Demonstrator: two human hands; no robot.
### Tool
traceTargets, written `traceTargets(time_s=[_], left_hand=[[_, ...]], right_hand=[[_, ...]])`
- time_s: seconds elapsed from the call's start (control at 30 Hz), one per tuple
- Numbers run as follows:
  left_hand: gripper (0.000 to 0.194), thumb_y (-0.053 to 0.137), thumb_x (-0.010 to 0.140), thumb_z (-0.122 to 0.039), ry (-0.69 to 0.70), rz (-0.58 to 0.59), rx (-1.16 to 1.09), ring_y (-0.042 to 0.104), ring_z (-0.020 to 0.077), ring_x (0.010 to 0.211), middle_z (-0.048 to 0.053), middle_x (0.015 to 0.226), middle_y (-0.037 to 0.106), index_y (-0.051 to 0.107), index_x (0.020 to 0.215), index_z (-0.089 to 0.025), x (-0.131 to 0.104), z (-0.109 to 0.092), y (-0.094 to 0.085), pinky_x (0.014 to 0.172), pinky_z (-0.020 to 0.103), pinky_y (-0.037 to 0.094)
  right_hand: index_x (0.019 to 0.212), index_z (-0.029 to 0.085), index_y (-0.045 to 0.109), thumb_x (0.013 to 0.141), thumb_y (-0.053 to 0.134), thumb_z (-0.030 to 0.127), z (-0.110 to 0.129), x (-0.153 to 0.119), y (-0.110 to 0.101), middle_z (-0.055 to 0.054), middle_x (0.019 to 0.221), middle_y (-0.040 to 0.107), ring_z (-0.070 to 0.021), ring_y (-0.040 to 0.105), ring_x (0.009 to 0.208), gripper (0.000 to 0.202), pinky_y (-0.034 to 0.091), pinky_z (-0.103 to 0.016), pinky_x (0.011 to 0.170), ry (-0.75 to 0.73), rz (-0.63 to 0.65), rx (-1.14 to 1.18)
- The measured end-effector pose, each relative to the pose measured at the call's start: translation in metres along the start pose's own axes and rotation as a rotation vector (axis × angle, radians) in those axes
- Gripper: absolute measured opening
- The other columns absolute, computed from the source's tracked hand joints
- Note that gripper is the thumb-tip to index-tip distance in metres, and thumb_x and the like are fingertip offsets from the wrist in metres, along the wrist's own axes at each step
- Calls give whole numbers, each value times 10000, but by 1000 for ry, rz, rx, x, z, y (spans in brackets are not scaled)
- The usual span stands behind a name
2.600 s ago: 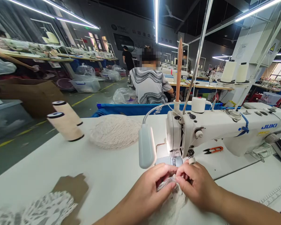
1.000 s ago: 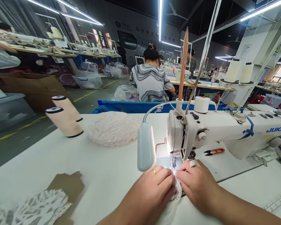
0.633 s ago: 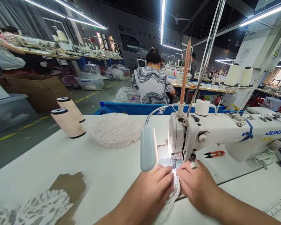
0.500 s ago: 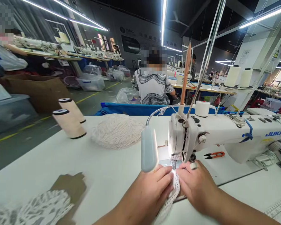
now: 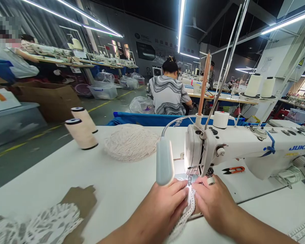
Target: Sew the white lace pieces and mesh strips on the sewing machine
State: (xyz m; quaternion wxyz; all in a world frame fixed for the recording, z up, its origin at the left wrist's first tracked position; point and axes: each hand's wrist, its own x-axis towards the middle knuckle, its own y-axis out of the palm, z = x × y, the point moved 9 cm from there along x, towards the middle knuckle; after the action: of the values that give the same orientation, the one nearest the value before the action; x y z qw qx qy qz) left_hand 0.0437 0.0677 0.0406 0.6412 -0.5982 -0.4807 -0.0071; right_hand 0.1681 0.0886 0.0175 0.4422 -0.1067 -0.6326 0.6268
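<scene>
A narrow white lace trim (image 5: 191, 205) runs under the presser foot (image 5: 189, 180) of a white sewing machine (image 5: 234, 140). On its left side my left hand (image 5: 167, 200) is closed, fingertips pressing the trim close to the foot. My right hand (image 5: 216, 201) is closed too, its thumb and fingers gathered on the trim's right edge. Below my left hand the tail of the lace hangs toward me. A little white lace shows behind the foot, brightly lit by the grey lamp (image 5: 164, 162). My fingers partly hide the stitching spot.
Orange-handled thread snips (image 5: 234, 170) lie right of the needle. A coil of off-white trim (image 5: 132, 142) and two cream thread cones (image 5: 81, 134) stand at the back left. White openwork lace (image 5: 51, 223) lies on brown card (image 5: 83, 203). A co-worker (image 5: 169, 91) sits ahead.
The whole view has shifted slightly, so things sit farther right. A little more lace shows behind the presser foot. Both hands keep nearly the same place at the needle.
</scene>
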Motion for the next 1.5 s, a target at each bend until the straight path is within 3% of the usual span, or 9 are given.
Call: traceTargets(time_s=[0.43,0.6,0.7,0.8,0.87,1.0,1.13,1.3,1.5], left_hand=[[323,418,1017,-133,-42,101,26,727,261,893,86,1097,789,730,1051,-209,-1,10,7,799,455,521],[238,484,1004,-192,-76,111,21,714,272,931,100,1139,773,720,1012,-223,0,7,0,797,442,520],[124,658,955,-341,-124,155,-30,695,298,995,86,1191,746,700,1024,-247,-2,1,-5,808,436,525],[281,773,855,-376,-175,205,-71,663,311,1056,76,1235,715,670,1092,-267,-5,-2,-1,859,436,530],[119,620,894,-234,-179,175,-108,654,267,952,66,1102,718,642,1011,-248,-6,-1,4,809,391,520],[170,391,886,-115,-318,67,-222,543,192,652,1,730,582,439,791,-248,-4,26,13,597,296,429],[182,326,948,-180,-498,143,-334,606,194,719,-20,771,599,473,873,-255,-2,49,26,648,285,478],[71,464,790,-215,-442,194,-280,569,175,679,-24,759,561,448,727,-242,5,42,25,602,263,434],[224,457,907,-221,-471,187,-262,648,189,722,0,773,636,586,724,-225,9,41,17,644,266,490]], right_hand=[[1208,205,690,965,549,113,-6,0,8,-132,1079,693,-311,591,958,296,515,-424,833,90,120,-38],[1136,213,685,975,555,130,0,-2,-2,-103,1025,692,-274,590,901,223,489,-379,803,15,35,7],[1080,218,684,968,540,125,8,-3,-6,-71,940,682,-238,582,803,205,440,-334,720,-66,-36,24],[837,225,629,973,508,142,14,-2,-12,-32,775,626,-202,537,682,201,365,-310,642,-113,-129,34],[783,229,591,994,485,169,11,2,-17,-2,696,591,-177,508,621,243,342,-296,618,-74,-160,114],[835,234,623,1017,489,257,-4,10,-19,44,630,542,-148,489,583,228,351,-259,593,140,-125,423],[754,235,579,978,505,296,-15,13,-16,48,611,488,-148,481,604,243,369,-251,594,301,-96,609],[737,237,567,947,518,312,-19,13,-9,49,609,465,-149,457,610,228,362,-253,592,343,-70,649],[773,240,598,994,506,311,-17,11,-12,46,619,527,-156,516,633,249,397,-251,620,322,-87,587]])
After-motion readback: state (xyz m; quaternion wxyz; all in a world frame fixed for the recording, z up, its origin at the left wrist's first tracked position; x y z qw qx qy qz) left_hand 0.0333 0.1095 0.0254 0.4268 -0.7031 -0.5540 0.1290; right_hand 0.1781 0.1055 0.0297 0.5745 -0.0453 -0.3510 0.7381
